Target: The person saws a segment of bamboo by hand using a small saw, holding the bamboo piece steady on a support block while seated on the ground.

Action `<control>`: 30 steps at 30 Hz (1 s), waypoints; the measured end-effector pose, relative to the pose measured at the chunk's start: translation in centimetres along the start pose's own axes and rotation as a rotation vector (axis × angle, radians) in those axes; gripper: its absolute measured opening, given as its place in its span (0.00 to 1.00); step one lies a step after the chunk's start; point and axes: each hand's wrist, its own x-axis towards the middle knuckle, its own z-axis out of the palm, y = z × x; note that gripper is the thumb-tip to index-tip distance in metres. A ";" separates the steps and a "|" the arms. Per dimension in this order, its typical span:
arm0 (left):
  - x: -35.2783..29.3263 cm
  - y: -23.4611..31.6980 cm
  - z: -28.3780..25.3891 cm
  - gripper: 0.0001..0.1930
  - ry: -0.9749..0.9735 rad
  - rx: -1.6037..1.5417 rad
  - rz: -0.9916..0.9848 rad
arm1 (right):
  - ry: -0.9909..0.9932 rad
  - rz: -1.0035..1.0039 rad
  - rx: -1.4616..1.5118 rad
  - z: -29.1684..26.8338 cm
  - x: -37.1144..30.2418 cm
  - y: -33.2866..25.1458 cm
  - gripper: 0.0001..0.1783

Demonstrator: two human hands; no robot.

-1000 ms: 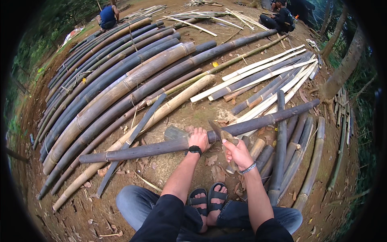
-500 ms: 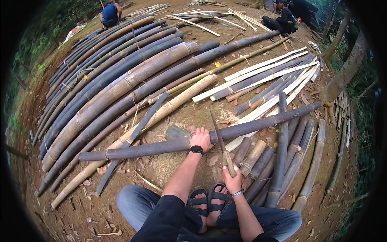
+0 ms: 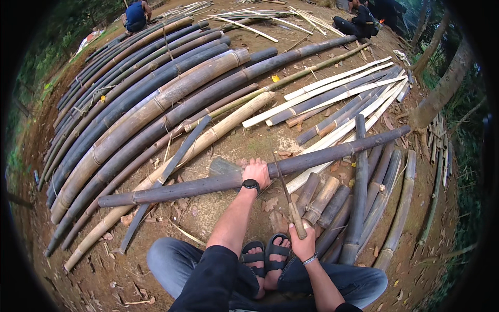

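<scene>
A long dark bamboo pole [image 3: 176, 191] lies crosswise in front of me, over other bamboo. My left hand [image 3: 256, 173], with a black watch at the wrist, is closed over the top of the pole near its middle. Just right of it, the narrow blade of a hand saw [image 3: 284, 186] rests across the pole; its teeth are too small to make out. My right hand [image 3: 302, 243] is wrapped round the saw's wooden handle, nearer to me. Behind my left hand a short greyish block [image 3: 222, 167] sticks out from beyond the pole.
Many whole bamboo poles [image 3: 156, 112] lie side by side at the left. Pale split strips [image 3: 322, 96] are at the far right, and short bamboo lengths [image 3: 355, 223] lie beside my right knee. A tree trunk [image 3: 442, 93] stands at right. Two people [image 3: 136, 16] [image 3: 358, 25] sit farther off.
The saw and my right hand have slid back toward me across the pole. My left hand keeps its place on the pole. The whole view has shifted slightly.
</scene>
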 end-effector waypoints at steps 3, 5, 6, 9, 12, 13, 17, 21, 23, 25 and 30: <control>0.1 0.2 0.3 0.29 0.029 -0.016 -0.004 | 0.088 -0.119 -0.149 1.0 2.1 -0.3 0.14; 0.0 0.6 0.1 0.28 0.029 -0.026 0.001 | 0.109 -0.082 -0.099 1.9 3.6 -0.1 0.14; 0.3 0.3 0.0 0.28 0.023 -0.018 0.008 | 0.106 -0.096 -0.105 2.4 3.8 0.9 0.14; 0.3 -0.6 0.3 0.28 -0.010 0.003 0.001 | 0.046 -0.059 -0.055 1.8 1.2 1.0 0.13; 0.8 -0.3 0.1 0.27 -0.021 0.039 -0.011 | 0.010 -0.029 -0.036 0.8 0.6 1.2 0.12; 0.7 0.1 -0.1 0.28 -0.016 0.015 -0.018 | 0.037 -0.037 -0.030 1.1 2.2 1.6 0.12; 0.4 -0.2 -1.3 0.29 -0.035 0.023 -0.032 | 0.062 -0.128 0.014 2.2 3.2 2.4 0.10; 1.2 -0.8 -0.4 0.31 -0.045 0.028 -0.042 | -0.002 -0.035 0.082 -0.1 -0.3 0.4 0.12; 0.6 0.0 -0.5 0.31 -0.040 0.017 -0.022 | 0.020 -0.023 -0.061 1.8 3.3 3.1 0.12; 0.3 -0.9 -0.9 0.31 -0.045 0.001 -0.038 | -0.003 0.050 -0.016 1.7 3.9 1.0 0.11; 0.6 -1.3 -0.6 0.32 0.002 -0.003 -0.060 | 0.042 -0.089 -0.035 0.9 0.8 1.6 0.12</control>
